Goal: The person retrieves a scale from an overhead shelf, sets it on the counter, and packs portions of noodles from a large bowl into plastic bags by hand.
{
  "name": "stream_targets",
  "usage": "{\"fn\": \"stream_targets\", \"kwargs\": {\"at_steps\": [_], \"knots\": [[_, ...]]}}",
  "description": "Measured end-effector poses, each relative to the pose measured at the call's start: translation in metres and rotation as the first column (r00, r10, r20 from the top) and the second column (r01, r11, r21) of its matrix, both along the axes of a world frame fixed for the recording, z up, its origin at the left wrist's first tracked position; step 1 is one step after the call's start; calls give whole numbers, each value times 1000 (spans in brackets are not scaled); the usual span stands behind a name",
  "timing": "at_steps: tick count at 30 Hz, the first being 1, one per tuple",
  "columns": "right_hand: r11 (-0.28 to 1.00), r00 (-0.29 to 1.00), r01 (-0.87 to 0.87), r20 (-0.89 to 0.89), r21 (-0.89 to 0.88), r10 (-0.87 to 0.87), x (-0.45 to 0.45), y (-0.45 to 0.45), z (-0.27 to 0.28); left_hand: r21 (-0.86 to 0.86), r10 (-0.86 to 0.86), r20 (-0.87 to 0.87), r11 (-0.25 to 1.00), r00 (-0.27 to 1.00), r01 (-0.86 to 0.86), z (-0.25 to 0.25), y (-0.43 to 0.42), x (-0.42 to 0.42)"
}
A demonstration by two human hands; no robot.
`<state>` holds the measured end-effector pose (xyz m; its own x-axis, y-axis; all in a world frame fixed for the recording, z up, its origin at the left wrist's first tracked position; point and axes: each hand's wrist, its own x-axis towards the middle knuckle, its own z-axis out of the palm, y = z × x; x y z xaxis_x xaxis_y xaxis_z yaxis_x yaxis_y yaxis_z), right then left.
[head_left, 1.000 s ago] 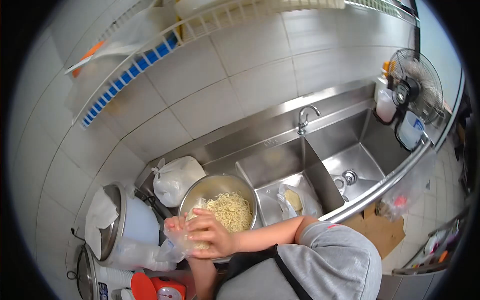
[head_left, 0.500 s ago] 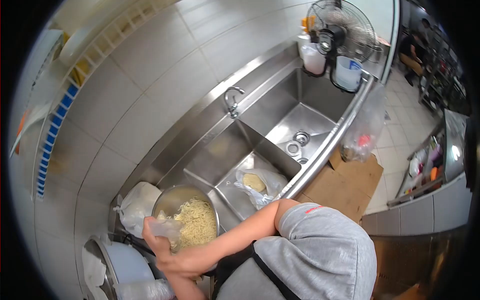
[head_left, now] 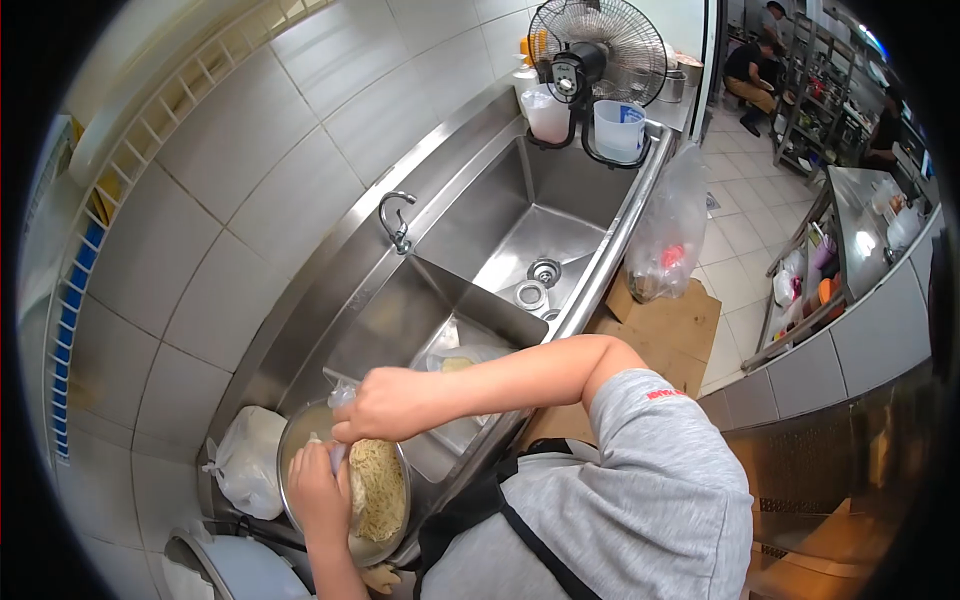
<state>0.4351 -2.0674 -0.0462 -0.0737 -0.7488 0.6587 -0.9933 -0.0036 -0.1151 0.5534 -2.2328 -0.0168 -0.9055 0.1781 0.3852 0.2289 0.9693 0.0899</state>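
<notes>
My right hand (head_left: 385, 405) is closed on the gathered upper part of a clear plastic bag (head_left: 342, 393). Just below it, my left hand (head_left: 318, 485) grips the same bag lower down, its fingers wrapped round the plastic. Both hands are over the left side of a round metal bowl (head_left: 291, 440). Pale yellow noodles (head_left: 378, 490) fill the right part of the bowl. What lies under my left hand is hidden. A tied white bag (head_left: 250, 462) stands left of the bowl.
The double sink (head_left: 440, 300) has a faucet (head_left: 398, 225); another bag of noodles (head_left: 458, 362) lies in its near basin, partly behind my right forearm. A fan (head_left: 590, 65), plastic jugs (head_left: 620, 130), cardboard (head_left: 690, 335) and a hanging bag (head_left: 668, 230) are beyond. Two people crouch far off.
The view has swung right. My hands were together low at the bowl; now my right hand is above my left, pulling the bag's top upward. The noodles now look more compact.
</notes>
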Motion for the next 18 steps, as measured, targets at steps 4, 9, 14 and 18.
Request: {"fn": "stream_targets", "kwargs": {"at_steps": [4, 9, 14, 18], "knots": [[970, 977, -45, -214, -239, -8, -4, 37, 38, 364, -161, 85, 924, 983, 119, 26, 16, 25], [759, 995, -22, 56, -650, 76, -22, -26, -18, 882, 4, -221, 428, 975, 199, 22, 63, -7], [759, 507, 342, 789, -554, 347, 28, -83, -68, 903, 291, -242, 417, 926, 105, -31, 32, -74], [964, 712, 248, 694, -100, -111, 4, -34, -40, 670, 382, -421, 743, 823, -2, -51, 33, -76]]}}
